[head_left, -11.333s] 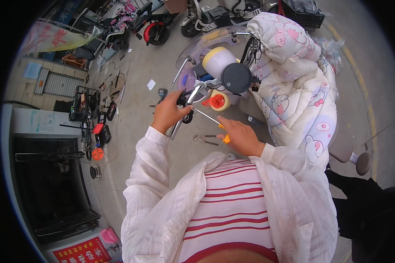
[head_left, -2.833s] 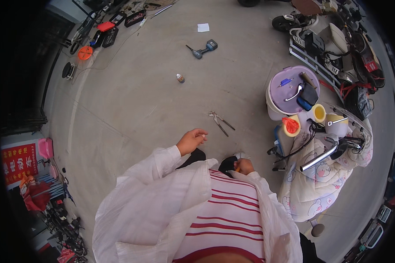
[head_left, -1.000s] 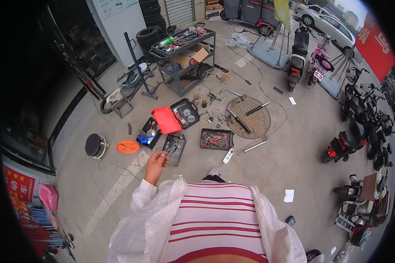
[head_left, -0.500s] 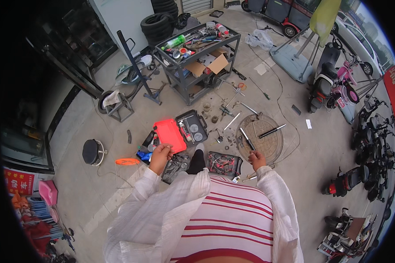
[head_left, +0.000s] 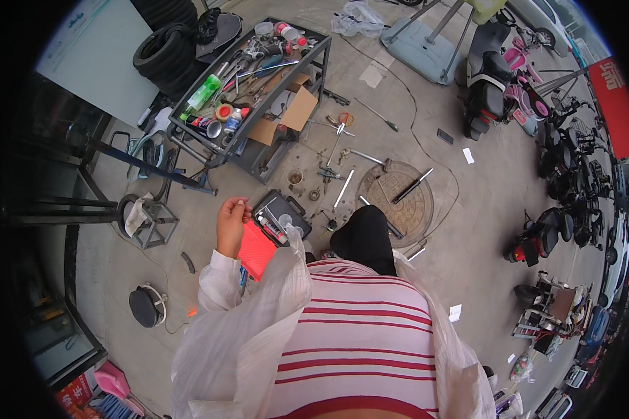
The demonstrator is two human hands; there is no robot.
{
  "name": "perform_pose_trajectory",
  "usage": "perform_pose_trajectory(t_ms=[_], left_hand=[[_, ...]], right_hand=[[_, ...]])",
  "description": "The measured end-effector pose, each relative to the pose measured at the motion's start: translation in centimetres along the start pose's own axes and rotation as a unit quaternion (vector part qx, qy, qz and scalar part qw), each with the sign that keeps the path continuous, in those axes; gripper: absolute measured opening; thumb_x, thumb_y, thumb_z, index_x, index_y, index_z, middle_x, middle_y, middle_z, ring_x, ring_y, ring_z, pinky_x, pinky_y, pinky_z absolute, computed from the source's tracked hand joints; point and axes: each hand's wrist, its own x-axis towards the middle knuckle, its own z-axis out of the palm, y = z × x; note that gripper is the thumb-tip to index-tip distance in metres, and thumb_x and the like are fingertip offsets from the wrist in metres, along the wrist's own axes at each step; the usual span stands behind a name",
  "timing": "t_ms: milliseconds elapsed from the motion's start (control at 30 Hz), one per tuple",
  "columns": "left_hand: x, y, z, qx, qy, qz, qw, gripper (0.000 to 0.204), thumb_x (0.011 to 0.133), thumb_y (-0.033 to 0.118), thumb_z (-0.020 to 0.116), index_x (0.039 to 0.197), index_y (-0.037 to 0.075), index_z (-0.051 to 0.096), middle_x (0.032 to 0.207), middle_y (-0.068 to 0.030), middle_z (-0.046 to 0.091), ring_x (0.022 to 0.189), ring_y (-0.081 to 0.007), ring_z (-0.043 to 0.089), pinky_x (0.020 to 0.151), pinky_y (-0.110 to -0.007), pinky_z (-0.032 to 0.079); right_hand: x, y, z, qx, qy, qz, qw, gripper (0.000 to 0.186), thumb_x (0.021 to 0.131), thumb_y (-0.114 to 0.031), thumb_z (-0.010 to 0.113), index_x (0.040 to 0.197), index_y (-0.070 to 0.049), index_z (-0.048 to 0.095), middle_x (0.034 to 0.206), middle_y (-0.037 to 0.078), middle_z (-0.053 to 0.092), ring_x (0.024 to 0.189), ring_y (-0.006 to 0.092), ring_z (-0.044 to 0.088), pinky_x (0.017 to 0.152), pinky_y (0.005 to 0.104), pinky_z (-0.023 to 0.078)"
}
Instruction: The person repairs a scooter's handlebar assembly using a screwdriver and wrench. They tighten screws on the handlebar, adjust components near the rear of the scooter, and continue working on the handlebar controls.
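Note:
My left hand (head_left: 230, 222) is raised over the left edge of an open tool case, its fingers curled together. Whatever is between the fingertips, if anything, I cannot make out. The case has an orange-red lid panel (head_left: 258, 251) below the hand and a black half (head_left: 281, 213) with bottles or tubes in it. My right hand is out of view, hidden below my body and sleeve. My black-trousered knee (head_left: 365, 237) is bent forward beside the case, over the edge of a round manhole cover (head_left: 405, 181).
A grey tool cart (head_left: 325, 63) with spray cans, tools and a cardboard box (head_left: 293, 112) stands ahead. Loose tools, including a black-gripped rod (head_left: 412, 187), lie on the concrete. A round black stool (head_left: 145, 307) is at left; a parked scooter (head_left: 486, 98) stands at right.
My view has turned and my body has moved forward toward the cart. My left hand has risen and moved left, up over the case. My right hand has dropped out of view, and my knee has come forward.

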Motion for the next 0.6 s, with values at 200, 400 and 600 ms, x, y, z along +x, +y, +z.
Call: perform_pose_trajectory(t_ms=[200, 400, 600], left_hand=[[12.6, 3.9, 6.8, 0.058, -0.002, 0.06, 0.997, 0.017, 0.099, 0.015, 0.052, 0.108, 0.005, 0.061, 0.086, -0.0009, 0.062, 0.075, -0.0071, 0.054, 0.069, -0.022, 0.045], [30.9, 5.7, 12.8, 0.34, 0.159, 0.146, 0.915, 0.026, 0.094, 0.022, 0.057, 0.112, 0.003, 0.059, 0.085, -0.0134, 0.067, 0.076, -0.0245, 0.065, 0.07, -0.035, 0.05], [46.8, 2.1, 14.8, 0.604, 0.237, 0.187, 0.738, 0.034, 0.09, 0.024, 0.058, 0.117, 0.003, 0.056, 0.107, -0.019, 0.062, 0.102, -0.0368, 0.056, 0.09, -0.046, 0.042]], right_hand=[[8.2, -13.6, -0.6, -0.037, -0.034, 0.009, 0.999, 0.02, 0.091, -0.021, 0.054, 0.086, -0.005, 0.064, 0.076, 0.009, 0.067, 0.065, 0.0214, 0.066, 0.06, 0.0371, 0.052], [27.9, -34.1, 1.4, -0.278, -0.164, -0.172, 0.931, 0.023, 0.091, -0.021, 0.053, 0.08, -0.004, 0.065, 0.073, 0.009, 0.066, 0.062, 0.0216, 0.064, 0.058, 0.0369, 0.052], [41.8, -59.8, 7.3, -0.113, -0.155, -0.344, 0.919, 0.02, 0.091, -0.012, 0.054, 0.101, 0.004, 0.063, 0.071, 0.009, 0.064, 0.059, 0.0167, 0.06, 0.055, 0.0302, 0.05]])
